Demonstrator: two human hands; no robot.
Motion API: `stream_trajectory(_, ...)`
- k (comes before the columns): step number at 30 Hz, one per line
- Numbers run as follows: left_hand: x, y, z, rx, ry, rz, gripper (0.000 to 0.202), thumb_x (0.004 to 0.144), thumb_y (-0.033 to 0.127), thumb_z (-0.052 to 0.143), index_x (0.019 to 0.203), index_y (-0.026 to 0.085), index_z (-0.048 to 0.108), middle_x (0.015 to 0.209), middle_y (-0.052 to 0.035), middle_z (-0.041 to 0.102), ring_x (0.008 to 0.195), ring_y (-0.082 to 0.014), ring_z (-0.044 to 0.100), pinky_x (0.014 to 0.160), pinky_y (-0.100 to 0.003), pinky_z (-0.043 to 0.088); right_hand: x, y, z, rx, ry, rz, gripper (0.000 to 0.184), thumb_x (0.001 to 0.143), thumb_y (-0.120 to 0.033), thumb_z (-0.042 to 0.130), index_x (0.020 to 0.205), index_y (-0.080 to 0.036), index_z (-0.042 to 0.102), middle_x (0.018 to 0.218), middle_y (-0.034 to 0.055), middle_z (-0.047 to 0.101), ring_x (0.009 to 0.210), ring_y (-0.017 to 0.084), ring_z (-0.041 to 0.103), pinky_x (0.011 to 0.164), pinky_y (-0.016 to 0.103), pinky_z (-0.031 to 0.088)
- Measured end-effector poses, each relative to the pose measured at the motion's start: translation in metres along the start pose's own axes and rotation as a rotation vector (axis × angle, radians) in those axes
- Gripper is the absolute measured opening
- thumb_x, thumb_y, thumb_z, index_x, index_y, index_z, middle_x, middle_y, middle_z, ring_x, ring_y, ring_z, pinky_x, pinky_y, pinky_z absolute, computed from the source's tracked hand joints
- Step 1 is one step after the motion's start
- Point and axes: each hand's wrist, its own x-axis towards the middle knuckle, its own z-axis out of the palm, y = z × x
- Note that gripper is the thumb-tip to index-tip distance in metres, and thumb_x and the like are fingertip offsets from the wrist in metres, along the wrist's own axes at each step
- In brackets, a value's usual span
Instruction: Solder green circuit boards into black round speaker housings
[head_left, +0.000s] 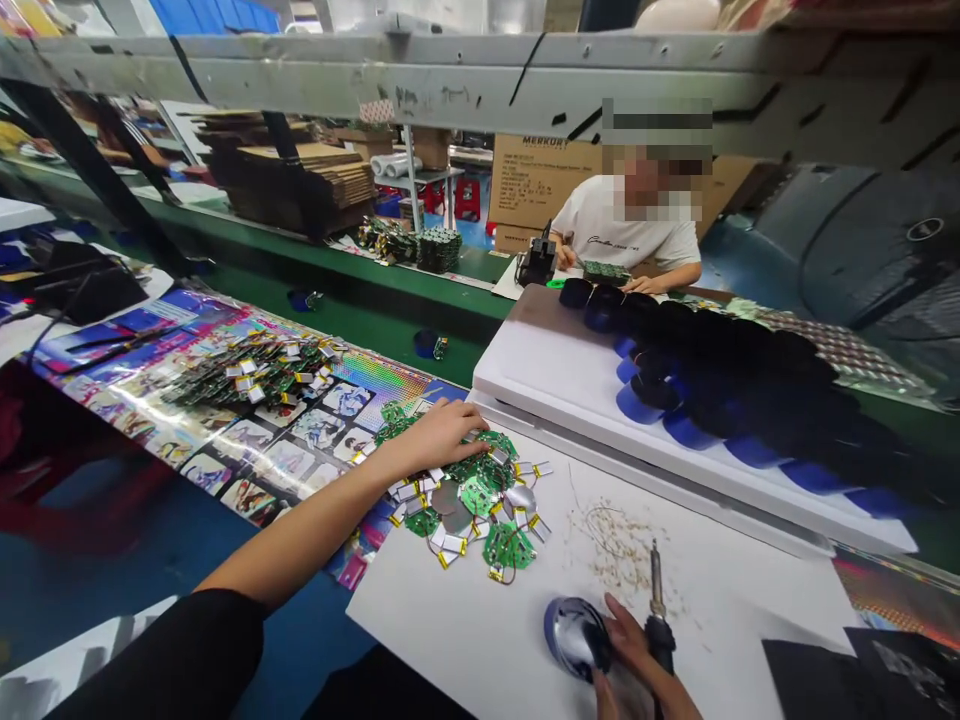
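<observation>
My left hand (442, 433) reaches out over a heap of round green circuit boards (480, 495) with small silver batteries wired to them, fingers curled down onto the pile; whether it grips one I cannot make out. My right hand (637, 655) is at the bottom edge, closed around a soldering iron (656, 600) whose tip points up. Its fingers also touch a shiny round blue shell (574, 635) lying on the white sheet (465, 620).
Wire scraps (619, 545) lie by the iron. A white tray (555, 370) of dark round shells (720, 380) stands behind. More boards (255, 370) pile up at left. A person in a white shirt (622, 235) works across the green belt (360, 310). A fan (877, 250) sits right.
</observation>
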Motion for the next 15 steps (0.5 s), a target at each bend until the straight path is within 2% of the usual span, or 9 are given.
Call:
stream_trajectory(4, 0.003, 0.002, -0.006, -0.039, 0.037, -0.031, 0.018, 0.096, 0.033, 0.076, 0.106, 0.019, 0.074, 0.104, -0.0068, 0.078, 0.104, -0.0278, 0.07, 0.105, -0.041, 0.041, -0.006, -0.008, -0.01, -0.068, -0.036, 0.001, 0.035, 0.093, -0.037, 0.076, 0.127, -0.028, 0.076, 0.116, 0.0072, 0.085, 0.099, 0.028, 0.085, 0.084, 0.033, 0.073)
stream_trajectory(8, 0.002, 0.009, -0.013, -0.099, 0.095, -0.047, 0.014, 0.095, 0.032, 0.075, 0.1, 0.019, 0.071, 0.099, -0.0039, 0.078, 0.1, -0.0248, 0.071, 0.096, -0.035, 0.045, -0.003, -0.014, -0.02, -0.114, -0.12, -0.084, 0.031, 0.097, -0.031, 0.074, 0.126, -0.02, 0.074, 0.133, 0.0119, 0.08, 0.11, 0.026, 0.083, 0.096, 0.032, 0.069)
stream_trajectory(12, 0.001, 0.016, -0.018, -0.264, 0.14, -0.053, 0.017, 0.1, 0.037, 0.068, 0.099, 0.02, 0.072, 0.095, -0.003, 0.079, 0.09, -0.0207, 0.072, 0.08, -0.028, 0.047, 0.004, -0.016, -0.024, -0.112, -0.114, -0.1, 0.031, 0.097, -0.025, 0.074, 0.127, -0.019, 0.072, 0.133, 0.0131, 0.08, 0.111, 0.025, 0.083, 0.098, 0.034, 0.068)
stream_trajectory(15, 0.001, 0.025, -0.024, -0.355, 0.25, -0.022, 0.019, 0.098, 0.039, 0.069, 0.099, 0.02, 0.073, 0.109, -0.0058, 0.078, 0.103, -0.0233, 0.07, 0.086, -0.031, 0.049, 0.008, -0.015, -0.023, -0.136, -0.041, -0.103, 0.028, 0.098, -0.026, 0.072, 0.125, -0.02, 0.072, 0.129, 0.0125, 0.081, 0.107, 0.026, 0.084, 0.09, 0.033, 0.07)
